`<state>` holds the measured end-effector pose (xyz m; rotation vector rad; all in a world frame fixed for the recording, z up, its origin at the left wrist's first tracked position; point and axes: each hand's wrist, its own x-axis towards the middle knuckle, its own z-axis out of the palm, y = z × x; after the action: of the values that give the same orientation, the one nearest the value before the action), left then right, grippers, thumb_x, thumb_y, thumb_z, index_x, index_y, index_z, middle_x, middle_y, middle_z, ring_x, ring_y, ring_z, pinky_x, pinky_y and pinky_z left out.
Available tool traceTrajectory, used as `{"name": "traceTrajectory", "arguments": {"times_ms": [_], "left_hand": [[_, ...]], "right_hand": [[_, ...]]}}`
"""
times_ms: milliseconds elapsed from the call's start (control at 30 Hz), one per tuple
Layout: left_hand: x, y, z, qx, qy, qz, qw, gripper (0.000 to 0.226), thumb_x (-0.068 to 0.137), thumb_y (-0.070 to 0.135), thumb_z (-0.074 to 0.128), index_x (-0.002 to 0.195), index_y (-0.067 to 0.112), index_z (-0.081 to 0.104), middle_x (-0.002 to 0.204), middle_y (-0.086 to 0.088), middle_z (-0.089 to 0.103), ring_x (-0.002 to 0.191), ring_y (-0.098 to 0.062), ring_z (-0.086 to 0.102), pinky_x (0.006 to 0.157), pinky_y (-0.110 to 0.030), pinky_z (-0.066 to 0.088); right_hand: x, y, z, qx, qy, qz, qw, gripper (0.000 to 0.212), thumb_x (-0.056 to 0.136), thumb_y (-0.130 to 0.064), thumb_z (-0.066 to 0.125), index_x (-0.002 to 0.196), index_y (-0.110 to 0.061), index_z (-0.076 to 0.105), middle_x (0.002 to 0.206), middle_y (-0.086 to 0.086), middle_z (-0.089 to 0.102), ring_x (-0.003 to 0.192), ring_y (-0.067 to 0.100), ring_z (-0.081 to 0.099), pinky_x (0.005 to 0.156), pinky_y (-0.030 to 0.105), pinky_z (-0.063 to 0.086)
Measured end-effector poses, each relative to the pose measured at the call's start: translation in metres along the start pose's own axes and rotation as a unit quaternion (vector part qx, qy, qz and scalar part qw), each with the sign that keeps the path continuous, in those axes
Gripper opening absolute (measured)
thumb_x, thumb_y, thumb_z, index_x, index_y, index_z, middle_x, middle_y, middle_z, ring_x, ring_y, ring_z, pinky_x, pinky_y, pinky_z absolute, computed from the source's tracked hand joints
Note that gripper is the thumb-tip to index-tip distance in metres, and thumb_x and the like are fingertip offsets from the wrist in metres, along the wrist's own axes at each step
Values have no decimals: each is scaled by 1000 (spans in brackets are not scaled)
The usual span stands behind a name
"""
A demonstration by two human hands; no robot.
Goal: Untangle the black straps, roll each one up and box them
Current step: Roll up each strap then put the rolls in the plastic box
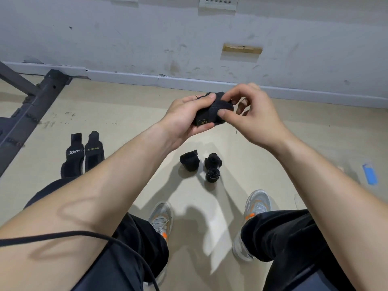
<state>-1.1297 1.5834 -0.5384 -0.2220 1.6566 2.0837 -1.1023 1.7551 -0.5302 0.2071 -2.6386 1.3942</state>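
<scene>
A rolled black strap (pixel 214 111) with a small gold label is held up in front of me. My left hand (pixel 184 118) grips the roll from the left, thumb on top. My right hand (pixel 249 114) pinches the roll's right end with thumb and forefinger. On the floor below lie three rolled black straps: one (pixel 189 160) to the left, one (pixel 213 160) to the right, and a smaller one (pixel 212 174) in front of it. No box is in view.
Two flat black bands with printed logos (pixel 81 155) lie on the floor at the left. A dark metal frame (pixel 31 110) runs along the far left. Blue tape (pixel 370 174) sticks to the floor at right. My feet in grey shoes (pixel 161 219) are below. A black cable (pixel 84 235) crosses my left arm.
</scene>
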Motion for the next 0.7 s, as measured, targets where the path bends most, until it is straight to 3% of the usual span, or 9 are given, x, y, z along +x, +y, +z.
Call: {"name": "traceTrajectory", "arguments": {"times_ms": [167, 267, 400, 500, 600, 700], "left_hand": [[2, 2, -2, -38, 43, -16, 998, 30, 96, 28, 70, 116, 6, 68, 82, -2, 77, 91, -25, 76, 74, -29, 63], [2, 5, -5, -36, 33, -17, 999, 26, 97, 28, 69, 114, 8, 67, 82, -1, 78, 88, -22, 76, 77, -30, 63], [-3, -1, 6, -14, 3, -19, 1000, 38, 97, 30, 68, 128, 9, 62, 101, -4, 74, 91, -22, 76, 77, -31, 63], [-6, -5, 13, -14, -10, -21, 1000, 39, 97, 30, 67, 131, 12, 59, 104, -4, 71, 85, -21, 75, 76, -34, 63], [-7, -7, 14, -19, -20, -26, 999, 34, 100, 35, 62, 127, 14, 60, 106, -5, 71, 97, -25, 75, 78, -33, 63], [-6, -10, 15, -25, -18, -30, 999, 36, 103, 41, 55, 128, 14, 58, 107, -8, 70, 105, -31, 73, 70, -32, 60]], "right_hand": [[1, 2, -4, -44, -35, -27, 998, 25, 83, -16, 80, 80, -35, 64, 92, -13, 52, 80, 6, 51, 69, 16, 40], [0, 1, -7, -42, -62, -42, 996, 26, 82, -16, 81, 78, -37, 65, 93, -13, 52, 84, 8, 50, 71, 21, 41], [4, 3, -8, -18, -11, -26, 999, 30, 81, -16, 82, 77, -40, 63, 89, -14, 49, 78, 2, 46, 69, 16, 37], [4, 8, -6, -1, 19, -9, 1000, 33, 82, -16, 81, 77, -41, 61, 91, -13, 49, 78, -2, 48, 70, 13, 36], [2, 11, 2, 35, 39, 28, 998, 27, 86, -18, 77, 81, -39, 61, 98, -11, 48, 88, -5, 50, 77, 13, 37], [1, 11, 10, 67, 56, 39, 995, 20, 82, -31, 73, 91, -39, 57, 112, -7, 52, 107, 7, 54, 88, 24, 44]]}}
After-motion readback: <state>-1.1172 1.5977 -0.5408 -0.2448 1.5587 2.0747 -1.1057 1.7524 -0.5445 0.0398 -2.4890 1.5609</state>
